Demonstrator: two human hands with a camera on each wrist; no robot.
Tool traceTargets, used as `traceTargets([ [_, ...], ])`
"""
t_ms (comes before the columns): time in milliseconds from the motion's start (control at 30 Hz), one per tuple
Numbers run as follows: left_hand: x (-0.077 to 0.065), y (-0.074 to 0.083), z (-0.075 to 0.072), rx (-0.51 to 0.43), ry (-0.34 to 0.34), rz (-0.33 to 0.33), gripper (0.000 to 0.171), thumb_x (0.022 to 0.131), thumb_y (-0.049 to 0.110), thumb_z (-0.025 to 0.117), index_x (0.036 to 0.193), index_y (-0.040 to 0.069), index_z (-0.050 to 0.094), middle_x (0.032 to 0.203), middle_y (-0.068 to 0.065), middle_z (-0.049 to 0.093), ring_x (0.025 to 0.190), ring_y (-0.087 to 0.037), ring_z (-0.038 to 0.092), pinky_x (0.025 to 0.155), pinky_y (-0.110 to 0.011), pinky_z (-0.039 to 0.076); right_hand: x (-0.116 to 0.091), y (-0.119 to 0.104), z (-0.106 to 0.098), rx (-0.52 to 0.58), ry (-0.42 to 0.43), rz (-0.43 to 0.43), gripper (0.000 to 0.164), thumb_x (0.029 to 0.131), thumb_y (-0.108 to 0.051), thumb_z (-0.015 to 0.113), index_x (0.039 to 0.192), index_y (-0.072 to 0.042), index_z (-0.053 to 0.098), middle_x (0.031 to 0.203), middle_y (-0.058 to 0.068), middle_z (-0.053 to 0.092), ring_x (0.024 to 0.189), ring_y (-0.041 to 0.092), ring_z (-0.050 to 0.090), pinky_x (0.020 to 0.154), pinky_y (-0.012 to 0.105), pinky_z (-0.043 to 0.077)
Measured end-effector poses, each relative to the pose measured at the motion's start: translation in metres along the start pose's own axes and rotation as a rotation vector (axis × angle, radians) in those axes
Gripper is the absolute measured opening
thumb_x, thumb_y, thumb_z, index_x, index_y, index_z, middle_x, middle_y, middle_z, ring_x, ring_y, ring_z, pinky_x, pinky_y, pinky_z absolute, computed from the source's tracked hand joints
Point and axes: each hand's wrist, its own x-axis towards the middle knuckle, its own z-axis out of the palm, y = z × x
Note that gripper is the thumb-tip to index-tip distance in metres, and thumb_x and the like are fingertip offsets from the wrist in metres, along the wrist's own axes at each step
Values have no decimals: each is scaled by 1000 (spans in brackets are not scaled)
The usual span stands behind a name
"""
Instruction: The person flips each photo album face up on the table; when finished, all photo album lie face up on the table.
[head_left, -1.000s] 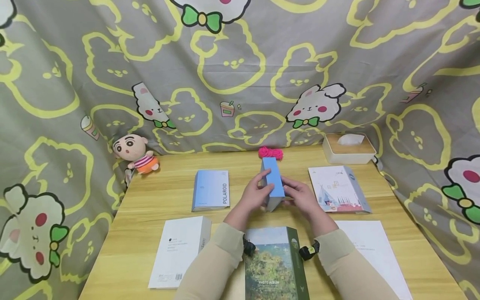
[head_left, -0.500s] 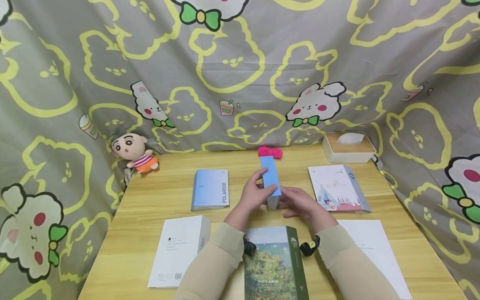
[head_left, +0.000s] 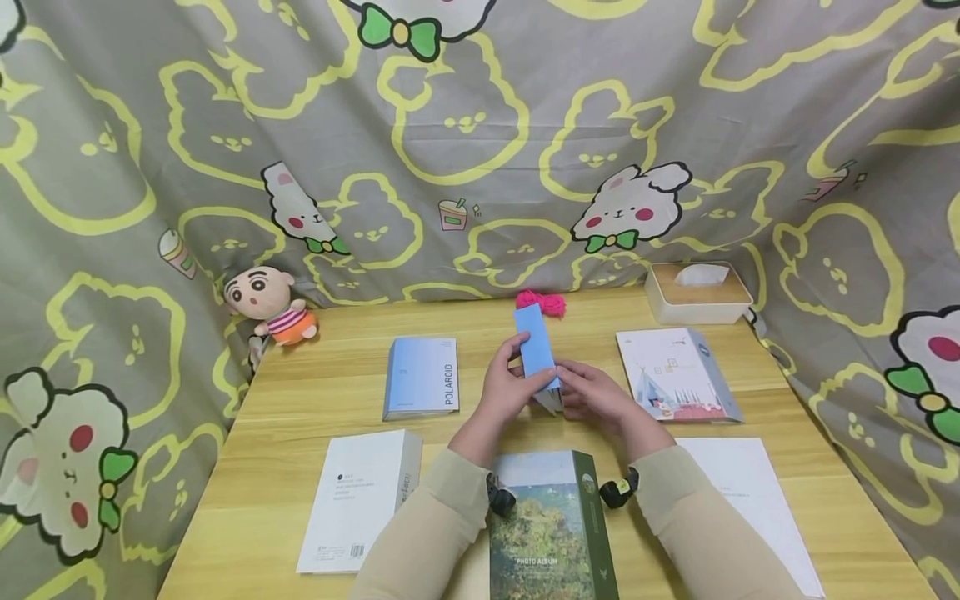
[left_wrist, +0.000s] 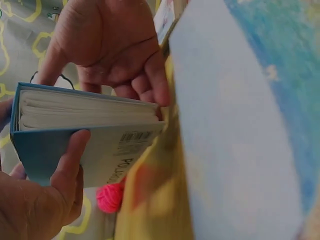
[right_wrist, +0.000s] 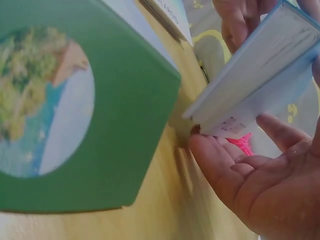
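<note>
One firm hold: left grip point(head_left: 507, 382) pinches small blue hardcover album point(head_left: 536, 342) across its spine.
Right grip point(head_left: 600, 398), fingers loose, only touches it. Album spine-up over pale wooden surface point(head_left: 330, 367); likely light, stiff, slightly slick; take both covers near spine.

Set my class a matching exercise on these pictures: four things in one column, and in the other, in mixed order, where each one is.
Things
1. Blue book
2. Pink yarn
3. Tissue box
4. Plush doll

Places
A. At the far right corner of the table
B. At the far left corner of the table
C. Gripped by the left hand
D. By the far edge of the table, near its middle

Pairs: 1-C, 2-D, 3-A, 4-B
</note>
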Motion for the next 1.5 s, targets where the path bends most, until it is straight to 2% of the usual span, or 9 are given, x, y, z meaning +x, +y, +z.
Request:
traceTargets([
  [133, 3, -7, -1, -48, -21, 4, 76, 93, 16, 84, 159, 18, 47, 152, -17, 49, 124, -38, 62, 92, -45, 61, 2, 0, 0, -54, 43, -39, 72, 110, -44, 57, 165, -5, 33, 149, 37, 51, 127, 47, 62, 105, 57, 53],
  [267, 6, -16, -4, -72, -31, -11, 79, 93, 13, 83, 160, 19, 44, 148, -20, 49, 127, -42, 60, 95, -50, 60, 3, 0, 2, -123, 87, -27, 76, 106, -45, 64, 165, -6, 36, 153, 36, 46, 132, 47, 57, 106, 57, 52],
  [400, 11, -25, -10, -67, -33, -34, 80, 92, 11, 83, 161, 18, 43, 150, -25, 49, 130, -46, 58, 99, -52, 57, 4, 1, 8, -248, 123, -47, 76, 106, -45, 65, 163, -4, 37, 152, 37, 47, 132, 47, 56, 100, 51, 57],
  [567, 14, -29, -19, -38, -39, -86, 81, 91, 12, 84, 161, 20, 44, 155, -30, 47, 133, -46, 56, 102, -51, 56, 3, 2, 12, -410, 164, -72, 79, 103, -48, 67, 162, -2, 40, 154, 40, 43, 140, 55, 47, 104, 58, 53],
  [867, 16, -37, -28, 137, 1, -147, 76, 91, 19, 85, 159, 22, 51, 160, -22, 46, 146, -42, 44, 113, -53, 46, 4, 6, 13, -591, 204, -88, 78, 101, -44, 72, 160, -2, 44, 157, 33, 45, 143, 52, 44, 117, 62, 38],
  [1100, 11, -39, -28, 401, -27, -131, 54, 93, 20, 82, 143, 13, 65, 153, -18, 56, 140, -41, 51, 115, -53, 45, 5, 10, 12, -722, 205, -112, 68, 99, -29, 75, 156, -1, 49, 149, 38, 49, 138, 53, 47, 116, 65, 37],
  [1267, 6, -38, -25, 381, -39, -136, 56, 90, 12, 85, 142, 11, 65, 145, -17, 61, 122, -34, 62, 96, -45, 57, 6, 12, 10, -708, 214, -142, 64, 99, -25, 75, 155, -1, 52, 147, 36, 51, 137, 54, 48, 115, 66, 38],
  [1367, 5, -37, -25, 372, -25, -147, 57, 89, 12, 86, 142, 12, 66, 145, -16, 61, 119, -33, 65, 89, -40, 60, 6, 14, 9, -708, 208, -149, 64, 100, -25, 74, 155, -2, 51, 147, 36, 51, 136, 53, 49, 115, 66, 38],
  [1500, 9, -36, -25, 428, -39, -145, 57, 88, 14, 88, 142, 14, 68, 147, -15, 61, 124, -34, 63, 95, -41, 59, 5, 15, 5, -701, 196, -152, 65, 101, -27, 73, 156, -1, 50, 146, 35, 52, 135, 52, 51, 114, 65, 40],
])
